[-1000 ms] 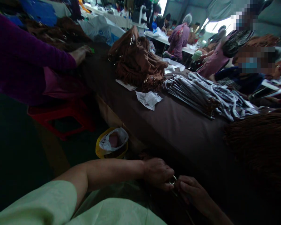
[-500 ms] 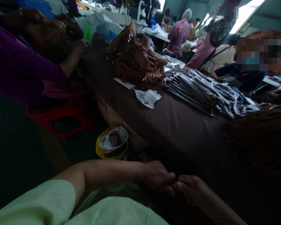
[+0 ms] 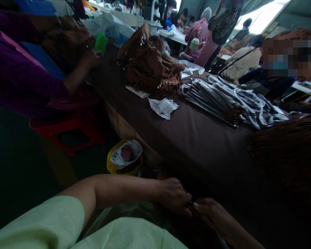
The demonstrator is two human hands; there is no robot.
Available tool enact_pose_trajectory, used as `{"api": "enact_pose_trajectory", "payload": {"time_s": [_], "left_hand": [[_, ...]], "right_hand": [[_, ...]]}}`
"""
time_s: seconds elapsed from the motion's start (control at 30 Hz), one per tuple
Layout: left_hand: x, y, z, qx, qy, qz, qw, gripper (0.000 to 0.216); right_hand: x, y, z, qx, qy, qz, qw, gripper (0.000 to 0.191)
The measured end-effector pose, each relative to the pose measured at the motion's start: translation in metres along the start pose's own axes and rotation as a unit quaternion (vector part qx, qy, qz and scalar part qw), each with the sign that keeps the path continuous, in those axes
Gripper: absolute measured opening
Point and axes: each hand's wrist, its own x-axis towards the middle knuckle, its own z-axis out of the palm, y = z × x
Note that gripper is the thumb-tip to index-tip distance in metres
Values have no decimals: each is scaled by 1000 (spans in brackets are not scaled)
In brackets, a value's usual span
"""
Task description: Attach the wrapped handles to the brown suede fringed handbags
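Left hand [image 3: 174,195] and right hand [image 3: 209,211] meeting fingertip to fingertip low at the near edge of the table [image 3: 197,138], below its dark brown cloth. Both curled, thumbs and fingers pressed together around something small and dark between them; too shadowed to tell what. Pale green sleeve [image 3: 41,221], soft and matte, on the left arm.

On the cloth: crumpled white paper [image 3: 163,107], a heaped pile of brown fringed bags [image 3: 150,65] with glinting metal rings, a sheaf of long thin straps [image 3: 217,100] wrapped in grey-white strips. At right, a blurred mass of brown fringe [image 3: 290,152]. Beneath, a round yellow bin [image 3: 123,158] lined with a white plastic bag, beside a red plastic stool [image 3: 67,129]. Farther left, a purple-sleeved co-worker's hand [image 3: 92,58] beside a green comb [image 3: 101,43].
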Motion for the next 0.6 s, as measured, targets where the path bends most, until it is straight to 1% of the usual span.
{"api": "enact_pose_trajectory", "payload": {"time_s": [0.03,0.1,0.17,0.2,0.23,0.27,0.3,0.33,0.37,0.4,0.43,0.47,0.57,0.6], "left_hand": [[0,1,4,2,-2,9,1000,44],[1,3,10,3,14,22,1000,42],[1,5,12,6,43,32,999,40],[1,5,11,7,54,36,998,40],[0,5,10,8,62,37,997,41],[0,5,8,8,69,36,997,43],[-1,4,6,3,78,39,996,45],[-1,3,4,-5,88,47,995,46],[-2,2,2,-13,98,58,993,46],[-3,1,1,-18,102,68,992,46],[-3,0,1,-20,97,74,992,45],[-4,-1,2,-16,83,72,994,43],[-6,1,9,8,25,31,999,40],[-6,2,11,12,16,21,1000,39]], "right_hand": [[-1,0,5,-33,25,-5,999,42],[-5,-2,12,-124,107,-51,985,33],[-13,-6,13,-230,183,-101,950,23],[-15,-8,11,-264,193,-117,938,22],[-17,-10,7,-266,165,-122,942,25],[-17,-10,1,-230,103,-120,960,29],[-15,-9,-5,-166,24,-118,979,35],[-11,-7,-11,-95,-57,-117,987,42],[-6,-4,-15,-37,-105,-119,987,47],[-1,0,-18,0,-123,-116,986,51],[5,4,-18,14,-130,-112,985,53],[10,8,-16,13,-118,-104,987,53],[17,14,-3,-36,-51,-69,996,44],[16,13,3,-50,-25,-58,997,39]]}}
